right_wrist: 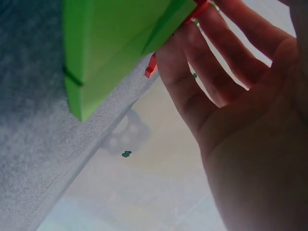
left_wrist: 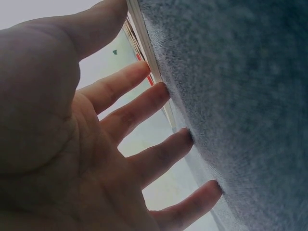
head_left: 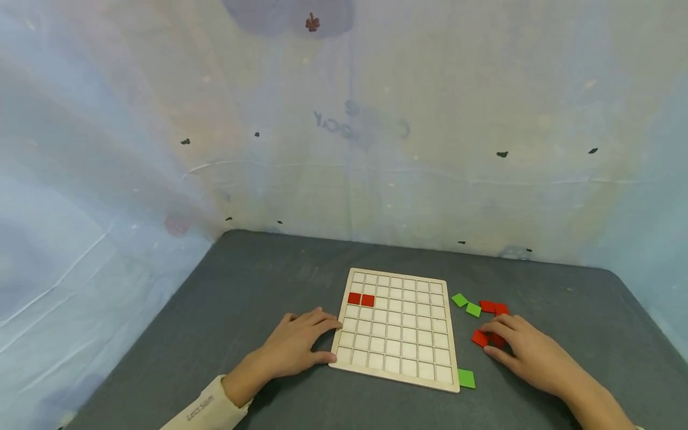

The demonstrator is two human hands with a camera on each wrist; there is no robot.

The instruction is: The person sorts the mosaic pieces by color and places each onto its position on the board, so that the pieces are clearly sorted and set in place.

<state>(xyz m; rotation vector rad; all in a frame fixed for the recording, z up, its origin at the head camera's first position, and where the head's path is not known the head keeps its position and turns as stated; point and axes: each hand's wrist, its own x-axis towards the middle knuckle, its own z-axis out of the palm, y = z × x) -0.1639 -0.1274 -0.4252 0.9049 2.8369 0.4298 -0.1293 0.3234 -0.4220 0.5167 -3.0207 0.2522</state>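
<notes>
A pale wooden grid board (head_left: pixel 395 391) lies on the dark table, with two red square tiles (head_left: pixel 368 300) side by side in cells near its upper left. My left hand (head_left: pixel 292 345) is at the board's left edge, thumb and fingers spread, fingertips touching the rim and the table cloth. To the right of the board, my right hand (head_left: pixel 529 355) reaches over loose red tiles (head_left: pixel 480 338), its fingertips on them. The right wrist view shows those fingers fairly straight, a red tile (right_wrist: pixel 195 13) at their tips and green tiles (right_wrist: pixel 106 38) large and close below the palm.
Two green tiles (head_left: pixel 473 309) and a pair of red tiles (head_left: pixel 487 306) lie beyond the right hand. Another green piece (head_left: pixel 467 378) sits against the board's lower right corner. A pale printed curtain (head_left: pixel 430 197) hangs behind the grey table (head_left: pixel 279 269).
</notes>
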